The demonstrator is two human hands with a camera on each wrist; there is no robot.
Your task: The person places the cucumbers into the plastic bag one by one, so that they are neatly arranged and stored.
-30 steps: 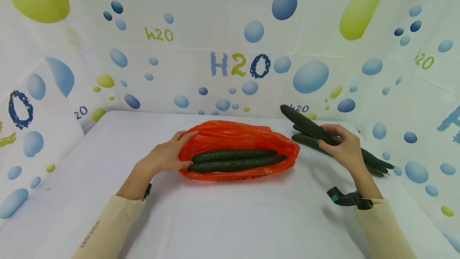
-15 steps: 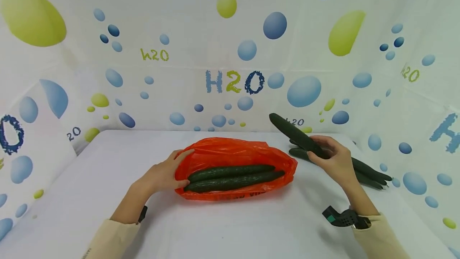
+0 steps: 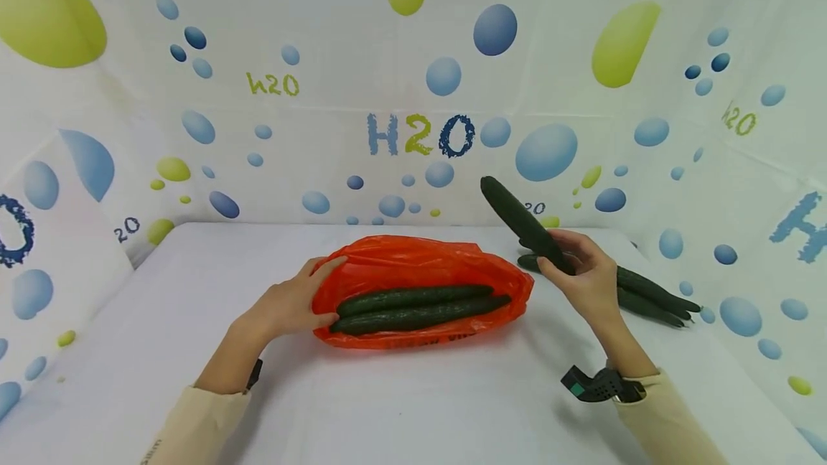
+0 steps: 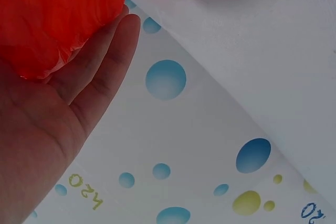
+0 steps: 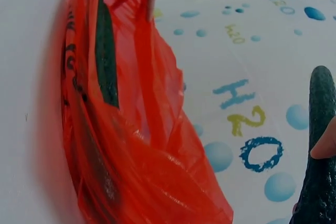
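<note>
A red plastic bag [image 3: 413, 257] lies on the table in the head view, its mouth towards me, with two dark green cucumbers [image 3: 420, 316] inside. My left hand [image 3: 291, 305] rests at the bag's left end, thumb and index finger spread along its rim. In the left wrist view, straight fingers [image 4: 107, 72] lie against the red plastic. To the right of the bag, my right hand [image 3: 584, 277] pinches another cucumber [image 3: 513, 212] near its lower end. Its free end points up and left. The right wrist view shows a fingertip on this cucumber [image 5: 321, 98].
Several more cucumbers [image 3: 652, 298] lie on the table beyond and to the right of my right hand, which partly hides them. A white cloth covers the table [image 3: 400, 407]. Behind it hangs a white backdrop [image 3: 323, 99] with coloured drops and lettering.
My right hand has shifted left with the cucumber, whose free end has risen and tilts more steeply. The left hand and the bag keep their places. The head view has shifted.
</note>
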